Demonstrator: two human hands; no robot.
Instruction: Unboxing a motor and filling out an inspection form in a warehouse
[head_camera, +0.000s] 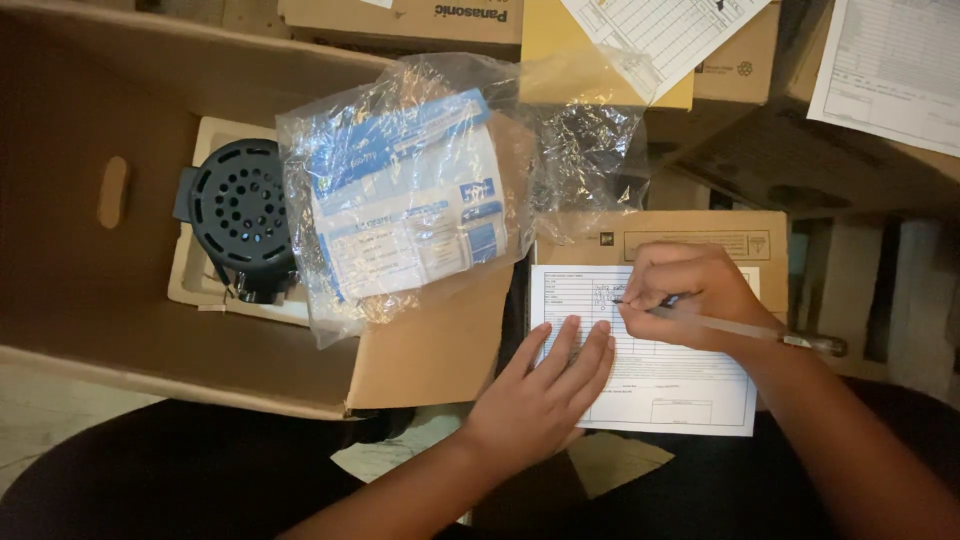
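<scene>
**Hands on a printed form, open box at left**

The right hand, at centre right of the frame, pinches a pen in a writing grip, its tip touching the upper part of the form. The left hand, lower centre, lies flat with fingers spread on the form's left edge, apparently pinning the sheet so it does not slide under the pen. The form rests on a small carton, which serves as a firm backing. At left, an open box holds a black perforated part seated in a card insert. A clear bag of leaflets lies over the box's flap. 2 more sheets lie at upper right.
</scene>
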